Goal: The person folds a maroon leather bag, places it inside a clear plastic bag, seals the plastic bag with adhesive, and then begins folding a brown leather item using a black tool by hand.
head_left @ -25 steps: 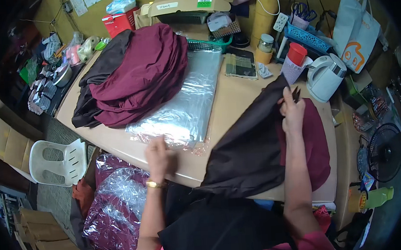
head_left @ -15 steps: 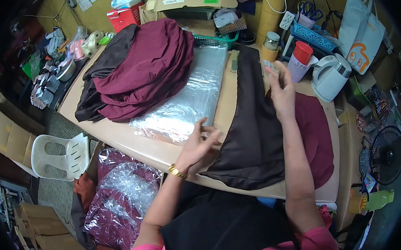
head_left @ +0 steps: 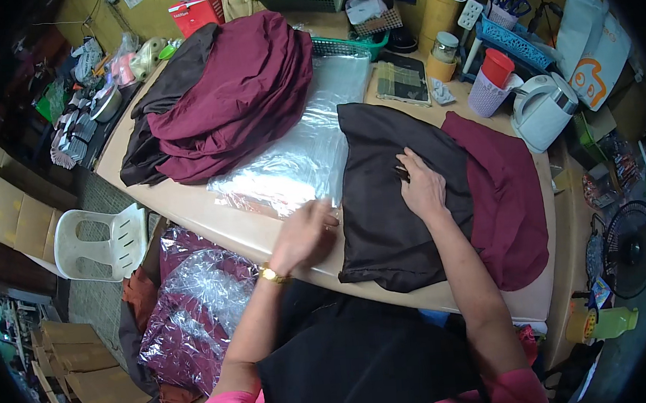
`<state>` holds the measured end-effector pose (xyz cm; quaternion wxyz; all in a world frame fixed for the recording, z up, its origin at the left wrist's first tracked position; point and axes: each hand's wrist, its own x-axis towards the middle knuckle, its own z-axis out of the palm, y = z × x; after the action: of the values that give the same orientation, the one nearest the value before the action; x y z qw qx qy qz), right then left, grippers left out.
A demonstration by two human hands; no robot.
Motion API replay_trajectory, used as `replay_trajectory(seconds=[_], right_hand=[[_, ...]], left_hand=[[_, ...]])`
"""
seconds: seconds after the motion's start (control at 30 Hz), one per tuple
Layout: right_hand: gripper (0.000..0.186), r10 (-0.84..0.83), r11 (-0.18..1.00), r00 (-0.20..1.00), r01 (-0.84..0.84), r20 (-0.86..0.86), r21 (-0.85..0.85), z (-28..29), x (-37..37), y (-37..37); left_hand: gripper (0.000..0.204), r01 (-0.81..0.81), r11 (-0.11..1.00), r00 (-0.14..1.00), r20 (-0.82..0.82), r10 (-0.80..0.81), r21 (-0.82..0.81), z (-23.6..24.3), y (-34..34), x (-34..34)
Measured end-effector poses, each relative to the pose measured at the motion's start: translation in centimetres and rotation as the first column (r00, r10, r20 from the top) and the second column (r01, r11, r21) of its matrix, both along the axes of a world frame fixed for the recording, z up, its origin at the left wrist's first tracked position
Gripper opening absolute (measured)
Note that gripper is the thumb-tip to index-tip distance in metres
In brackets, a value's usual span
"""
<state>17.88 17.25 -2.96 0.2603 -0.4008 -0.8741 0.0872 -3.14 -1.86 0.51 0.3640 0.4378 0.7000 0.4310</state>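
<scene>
A dark brown cloth piece (head_left: pixel 380 212) lies folded on the table before me, overlapping a maroon cloth (head_left: pixel 507 203) at its right. My right hand (head_left: pixel 422 187) rests on the brown cloth, palm down, fingers apart and slightly bent. My left hand (head_left: pixel 303 236) hovers by the near right corner of a stack of clear plastic bags (head_left: pixel 282 159); its curled fingers are blurred, and what they may hold cannot be made out. On the far left part of the table, a heap of maroon fabric (head_left: pixel 234 103) with dark brown fabric (head_left: pixel 172 85) partly covers the plastic.
At the back right stand a glass jar (head_left: pixel 445 47), a red cup (head_left: pixel 496 66) in a lilac basket, and a white electric kettle (head_left: pixel 545 111). Left of the table are a white plastic chair (head_left: pixel 101 243) and plastic-wrapped maroon cloth (head_left: pixel 196 315). A black fan (head_left: pixel 632 247) stands far right.
My right hand has come down and nearer onto the brown cloth, whose far end now lies folded toward me. A patterned flat item behind it is uncovered. My left hand has shifted slightly left.
</scene>
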Motion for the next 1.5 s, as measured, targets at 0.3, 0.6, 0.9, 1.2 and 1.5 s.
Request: replay_trajectory(seconds=[0.3, 0.6, 0.9, 1.2, 1.5], right_hand=[[0.042, -0.149, 0.988, 0.989, 0.148, -0.001, -0.037, -0.1, 0.5, 3.7], [0.020, 0.173, 0.909, 0.961, -0.241, -0.217, -0.339, 5.2, 0.0, -4.3], [0.052, 0.263, 0.930, 0.964, -0.244, 0.034, -0.274, 3.0, 3.6, -12.7], [0.048, 0.224, 0.932, 0.974, -0.207, 0.021, -0.298, 2.8, 3.4, -12.7], [0.036, 0.218, 0.950, 0.975, -0.223, -0.049, -0.220, 2.2, 3.4, -12.6]], left_hand=[[0.047, 0.331, 0.943, 0.906, 0.294, -0.305, -0.040, -0.9, -2.5, 1.9], [0.048, 0.168, 0.974, 0.983, -0.053, -0.178, -0.154, -1.6, -3.9, 1.9], [0.032, -0.283, 0.957, 0.954, 0.128, 0.273, 0.065, -1.8, -5.1, -4.4], [0.028, 0.121, 0.989, 0.989, 0.101, -0.112, -0.084, -2.7, -3.4, 1.7], [0.021, -0.050, 0.999, 0.985, 0.168, 0.049, 0.000, -1.7, -3.6, 2.5]])
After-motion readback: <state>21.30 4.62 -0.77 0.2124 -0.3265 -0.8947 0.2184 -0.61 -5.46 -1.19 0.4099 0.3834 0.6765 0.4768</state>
